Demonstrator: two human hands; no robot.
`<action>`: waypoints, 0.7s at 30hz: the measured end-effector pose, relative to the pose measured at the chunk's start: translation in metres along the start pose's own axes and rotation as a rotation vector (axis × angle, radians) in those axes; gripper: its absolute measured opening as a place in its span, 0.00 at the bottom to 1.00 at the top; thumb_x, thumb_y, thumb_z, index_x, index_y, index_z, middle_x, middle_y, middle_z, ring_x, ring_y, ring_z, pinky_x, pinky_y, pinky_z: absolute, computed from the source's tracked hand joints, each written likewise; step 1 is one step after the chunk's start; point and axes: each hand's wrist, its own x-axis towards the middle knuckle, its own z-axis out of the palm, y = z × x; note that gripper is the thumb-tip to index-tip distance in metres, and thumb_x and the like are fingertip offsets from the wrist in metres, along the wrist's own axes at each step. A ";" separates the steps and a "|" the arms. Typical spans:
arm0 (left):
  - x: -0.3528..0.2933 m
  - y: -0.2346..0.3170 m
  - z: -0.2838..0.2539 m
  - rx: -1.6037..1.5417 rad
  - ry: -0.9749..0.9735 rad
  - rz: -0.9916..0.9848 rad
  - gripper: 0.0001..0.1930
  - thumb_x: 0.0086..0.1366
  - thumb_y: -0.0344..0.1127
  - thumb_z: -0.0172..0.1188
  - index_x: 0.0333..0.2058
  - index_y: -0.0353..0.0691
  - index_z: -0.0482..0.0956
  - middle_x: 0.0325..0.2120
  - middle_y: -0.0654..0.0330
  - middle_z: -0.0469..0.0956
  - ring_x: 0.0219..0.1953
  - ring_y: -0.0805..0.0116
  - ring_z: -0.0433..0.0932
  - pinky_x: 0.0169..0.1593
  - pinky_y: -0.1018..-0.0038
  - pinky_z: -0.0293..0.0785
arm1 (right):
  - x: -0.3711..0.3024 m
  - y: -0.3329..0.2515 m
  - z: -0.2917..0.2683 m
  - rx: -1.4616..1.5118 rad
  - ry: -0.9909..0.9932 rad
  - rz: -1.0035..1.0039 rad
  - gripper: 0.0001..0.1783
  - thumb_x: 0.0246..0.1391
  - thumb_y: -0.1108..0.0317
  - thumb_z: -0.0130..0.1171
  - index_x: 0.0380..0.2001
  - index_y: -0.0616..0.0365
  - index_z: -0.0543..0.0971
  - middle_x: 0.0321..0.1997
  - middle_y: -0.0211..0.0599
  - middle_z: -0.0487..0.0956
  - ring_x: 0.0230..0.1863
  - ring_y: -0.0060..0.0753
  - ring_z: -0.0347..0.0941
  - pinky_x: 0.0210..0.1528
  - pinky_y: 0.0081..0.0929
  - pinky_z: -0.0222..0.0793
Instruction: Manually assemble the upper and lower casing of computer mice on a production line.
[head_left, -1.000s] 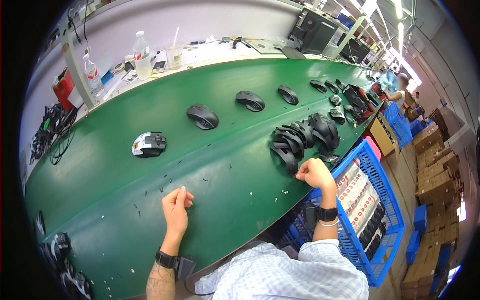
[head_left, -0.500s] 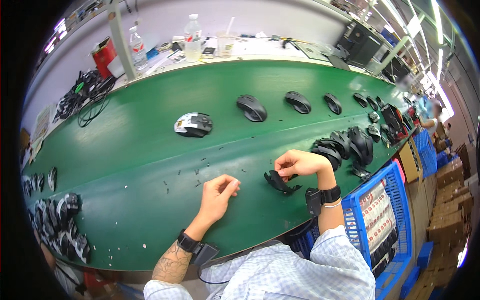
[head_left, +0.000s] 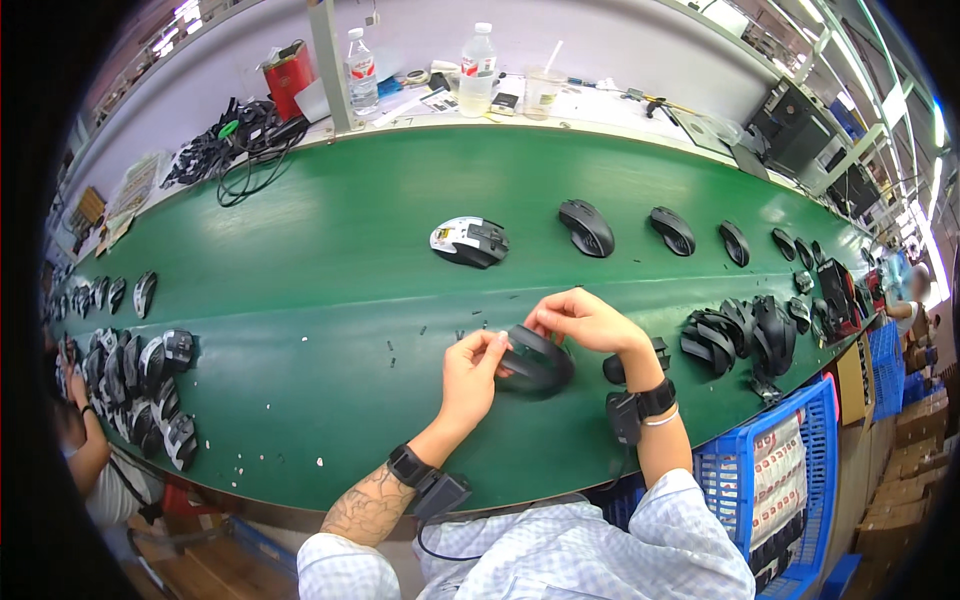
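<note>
Between my two hands is a black curved mouse shell piece [head_left: 541,362], slightly blurred, held just above the green bench. The fingers of my left hand [head_left: 474,368] pinch its left edge. At its upper right side, my right hand [head_left: 583,322] grips it with thumb and fingers. A dark rounded part [head_left: 614,369] shows beside my right wrist, partly hidden. Beyond my hands stand a white-and-black mouse [head_left: 469,242] and a black mouse [head_left: 587,228], with more black mice in a row to the right. Small black bits [head_left: 392,346] lie left of my hands.
Black shells [head_left: 710,340] are heaped on the right, beside a blue crate [head_left: 822,480]. Mouse parts [head_left: 140,375] pile up at the left, near another person's arm [head_left: 88,440]. Bottles [head_left: 361,72] and a cup [head_left: 541,95] line the back shelf [head_left: 410,118].
My left hand has moved up and right and now grips the black shell piece as well. The right hand has brought it a little leftward. The view has shifted left.
</note>
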 end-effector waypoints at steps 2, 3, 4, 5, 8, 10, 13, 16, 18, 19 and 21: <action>0.002 0.000 -0.001 -0.018 0.052 -0.017 0.12 0.66 0.36 0.51 0.28 0.34 0.75 0.22 0.64 0.75 0.23 0.79 0.72 0.28 0.83 0.70 | 0.001 0.005 0.003 -0.019 0.057 0.011 0.13 0.56 0.67 0.54 0.42 0.63 0.77 0.34 0.32 0.78 0.35 0.22 0.72 0.37 0.22 0.69; 0.003 0.000 -0.003 -0.037 0.098 -0.034 0.12 0.67 0.37 0.51 0.28 0.34 0.75 0.22 0.64 0.75 0.22 0.79 0.72 0.28 0.83 0.69 | -0.001 0.005 0.009 -0.086 0.130 -0.122 0.17 0.53 0.65 0.57 0.43 0.63 0.76 0.36 0.35 0.78 0.37 0.25 0.73 0.39 0.25 0.70; 0.004 -0.001 -0.004 -0.031 0.104 -0.031 0.12 0.67 0.37 0.51 0.28 0.34 0.75 0.22 0.64 0.75 0.22 0.79 0.72 0.28 0.83 0.69 | -0.004 0.002 0.014 -0.153 0.205 -0.256 0.21 0.50 0.62 0.61 0.45 0.64 0.76 0.39 0.39 0.78 0.40 0.28 0.74 0.40 0.27 0.70; 0.005 -0.003 -0.004 -0.046 0.123 -0.029 0.12 0.67 0.37 0.51 0.28 0.34 0.75 0.21 0.63 0.75 0.22 0.79 0.72 0.28 0.83 0.69 | -0.007 -0.002 0.016 -0.228 0.142 -0.285 0.31 0.42 0.60 0.68 0.50 0.63 0.73 0.46 0.42 0.76 0.45 0.32 0.72 0.45 0.29 0.69; 0.005 0.001 -0.006 -0.047 0.135 -0.030 0.12 0.67 0.37 0.50 0.29 0.35 0.75 0.21 0.63 0.75 0.22 0.78 0.73 0.28 0.83 0.70 | -0.009 -0.008 0.027 -0.434 0.142 -0.413 0.39 0.33 0.70 0.72 0.53 0.63 0.69 0.49 0.46 0.73 0.47 0.41 0.71 0.49 0.31 0.68; 0.004 0.003 -0.007 -0.034 0.134 -0.036 0.12 0.67 0.37 0.50 0.29 0.35 0.75 0.22 0.62 0.75 0.22 0.78 0.73 0.29 0.83 0.70 | -0.010 -0.015 0.032 -0.444 0.161 -0.357 0.39 0.32 0.73 0.71 0.53 0.63 0.69 0.48 0.46 0.73 0.46 0.42 0.71 0.48 0.31 0.69; 0.004 0.007 -0.008 -0.156 0.108 -0.068 0.11 0.67 0.37 0.50 0.30 0.35 0.75 0.23 0.62 0.75 0.24 0.77 0.74 0.30 0.82 0.71 | -0.012 -0.020 0.035 -0.425 0.212 -0.294 0.38 0.31 0.77 0.69 0.52 0.63 0.70 0.46 0.46 0.74 0.46 0.43 0.72 0.47 0.30 0.70; 0.005 0.010 -0.007 -0.151 0.085 -0.029 0.11 0.67 0.36 0.50 0.32 0.35 0.75 0.25 0.61 0.76 0.25 0.76 0.75 0.31 0.81 0.72 | -0.011 -0.017 0.038 -0.349 0.295 -0.357 0.35 0.30 0.80 0.68 0.49 0.63 0.71 0.45 0.44 0.74 0.45 0.42 0.73 0.47 0.30 0.70; 0.008 0.010 -0.009 -0.131 0.059 0.036 0.11 0.67 0.37 0.50 0.33 0.33 0.75 0.25 0.60 0.76 0.26 0.75 0.75 0.32 0.81 0.73 | -0.012 -0.016 0.039 -0.300 0.350 -0.427 0.33 0.30 0.81 0.68 0.47 0.63 0.72 0.45 0.43 0.75 0.44 0.41 0.73 0.47 0.31 0.71; 0.007 0.011 -0.007 -0.122 0.054 0.041 0.11 0.67 0.37 0.50 0.33 0.33 0.75 0.25 0.60 0.76 0.26 0.75 0.75 0.32 0.81 0.73 | -0.012 -0.016 0.038 -0.239 0.337 -0.431 0.32 0.30 0.81 0.68 0.46 0.62 0.73 0.44 0.42 0.75 0.44 0.39 0.74 0.46 0.31 0.71; 0.005 0.011 -0.004 -0.143 0.111 0.015 0.12 0.66 0.37 0.51 0.34 0.32 0.75 0.26 0.60 0.76 0.26 0.75 0.75 0.32 0.81 0.73 | -0.012 -0.011 0.039 -0.115 0.303 -0.433 0.31 0.30 0.82 0.67 0.45 0.61 0.74 0.42 0.39 0.77 0.43 0.34 0.75 0.45 0.30 0.71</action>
